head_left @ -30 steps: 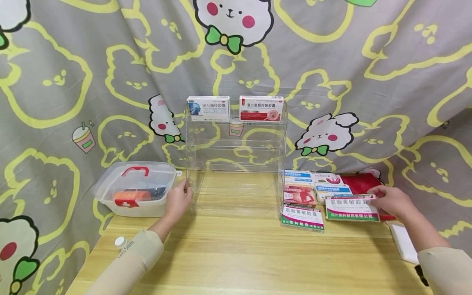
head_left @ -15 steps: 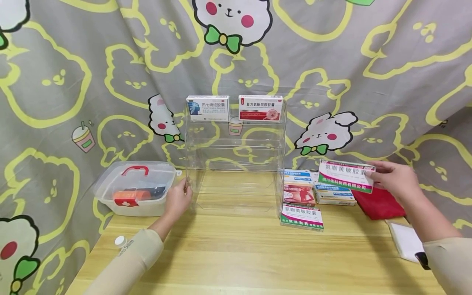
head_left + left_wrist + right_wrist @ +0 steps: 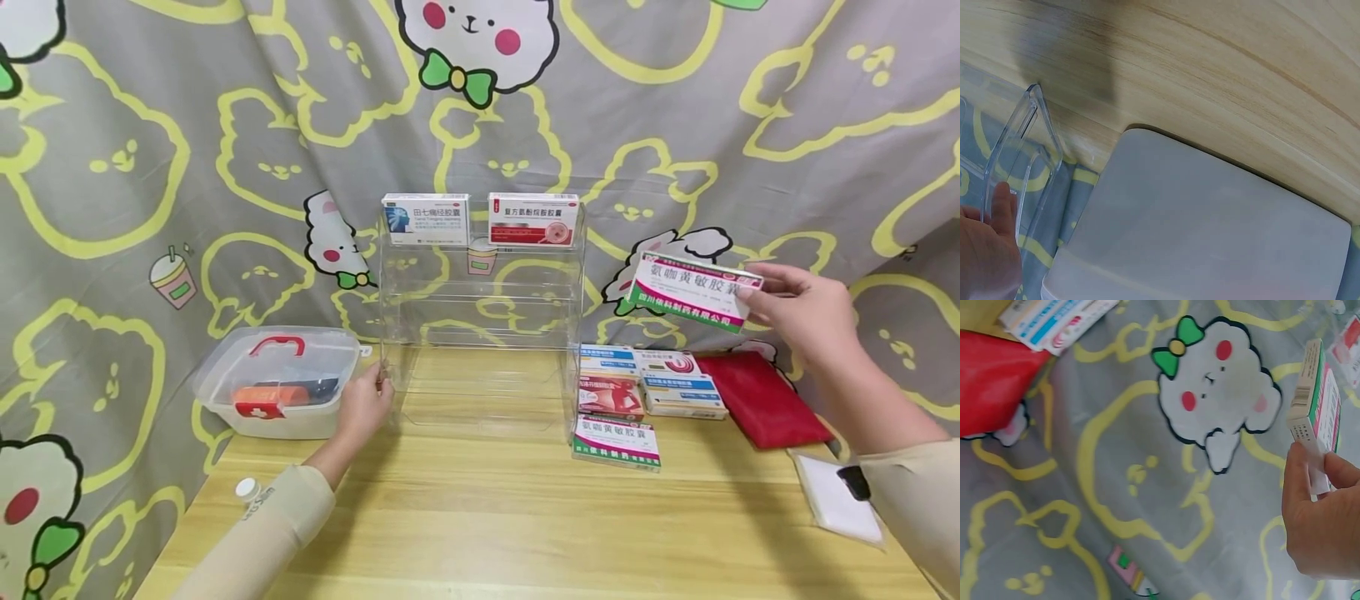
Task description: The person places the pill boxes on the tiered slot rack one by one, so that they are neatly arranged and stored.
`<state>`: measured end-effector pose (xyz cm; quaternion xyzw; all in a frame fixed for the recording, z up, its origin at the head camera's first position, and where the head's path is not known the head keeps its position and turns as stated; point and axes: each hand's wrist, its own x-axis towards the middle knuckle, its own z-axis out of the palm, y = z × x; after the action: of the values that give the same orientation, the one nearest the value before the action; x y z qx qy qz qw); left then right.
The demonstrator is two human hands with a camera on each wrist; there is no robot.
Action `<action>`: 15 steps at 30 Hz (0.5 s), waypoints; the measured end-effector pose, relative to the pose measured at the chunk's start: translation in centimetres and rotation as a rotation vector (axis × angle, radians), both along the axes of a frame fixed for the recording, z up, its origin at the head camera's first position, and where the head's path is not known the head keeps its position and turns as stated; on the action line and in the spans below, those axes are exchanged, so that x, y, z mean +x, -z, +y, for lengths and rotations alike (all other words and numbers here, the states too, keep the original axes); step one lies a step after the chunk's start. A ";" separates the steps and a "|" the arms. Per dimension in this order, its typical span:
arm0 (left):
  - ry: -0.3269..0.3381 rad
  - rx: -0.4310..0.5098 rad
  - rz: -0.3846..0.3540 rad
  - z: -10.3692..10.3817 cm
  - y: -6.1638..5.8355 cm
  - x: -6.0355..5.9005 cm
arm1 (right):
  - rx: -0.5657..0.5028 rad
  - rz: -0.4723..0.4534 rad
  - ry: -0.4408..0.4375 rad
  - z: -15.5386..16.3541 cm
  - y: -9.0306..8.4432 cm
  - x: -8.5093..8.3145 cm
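Medicine box (image 3: 692, 292), pinched by the right hand (image 3: 812, 312), has risen.

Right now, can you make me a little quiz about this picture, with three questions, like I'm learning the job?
1. True or false: the left hand holds a medicine box.
2. How many white boxes show at the top of the clear rack?
3. Which stands beside the rack, on the left hand's side?
A) red pouch
B) plastic case with a red handle
C) white packet

Key:
1. False: it grips the rack's side; the right hand holds the green-and-pink box.
2. Two.
3. B.
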<state>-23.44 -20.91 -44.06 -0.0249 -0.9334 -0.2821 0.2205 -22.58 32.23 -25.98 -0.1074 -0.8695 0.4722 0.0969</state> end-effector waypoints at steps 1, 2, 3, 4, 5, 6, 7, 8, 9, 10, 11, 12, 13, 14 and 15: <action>0.000 0.000 0.001 0.0 0.0 0.0 | -0.022 0.020 0.004 -0.2 -0.3 -0.1; 0.001 0.002 0.000 0.0 0.0 0.0 | -0.042 0.042 0.008 -0.4 -0.6 -0.1; 0.001 0.001 0.001 0.1 -0.1 0.0 | -0.055 0.065 0.006 -0.6 -0.8 -0.1; 0.005 0.001 0.004 0.1 -0.1 0.1 | -0.072 0.088 0.004 -0.8 -1.1 -0.1; 0.007 0.000 0.007 0.1 -0.1 0.1 | -0.074 0.109 0.001 -1.0 -1.3 -0.2; 0.010 0.000 0.011 0.1 -0.1 0.1 | -0.082 0.128 -0.002 -1.2 -1.5 -0.2; 0.012 0.000 0.015 0.1 -0.1 0.1 | -0.087 0.144 -0.006 -1.5 -1.7 -0.3; 0.014 0.001 0.018 0.1 -0.1 0.2 | -0.090 0.159 -0.010 -1.7 -1.9 -0.3; 0.016 0.002 0.022 0.1 -0.1 0.2 | -0.104 0.170 -0.015 -2.0 -2.1 -0.4; 0.018 0.003 0.024 0.1 -0.1 0.2 | -0.126 0.179 -0.017 -2.3 -2.3 -0.6; 0.019 0.003 0.025 0.1 -0.1 0.2 | -0.140 0.192 -0.020 -2.6 -2.6 -0.7; 0.020 0.004 0.027 0.1 0.0 0.2 | -0.165 0.205 -0.024 -3.0 -2.8 -0.9; 0.021 0.005 0.028 0.0 0.0 0.2 | -0.187 0.218 -0.027 -3.5 -3.0 -1.1; 0.020 0.005 0.029 0.0 0.0 0.2 | -0.222 0.237 -0.032 -4.1 -3.1 -1.4; 0.019 0.004 0.031 0.0 0.0 0.2 | -0.250 0.254 -0.036 -4.7 -3.2 -1.7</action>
<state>-23.28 -20.92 -44.06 -0.0377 -0.9290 -0.2856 0.2322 -24.25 27.52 -22.78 -0.0426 -0.7864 0.5882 0.1835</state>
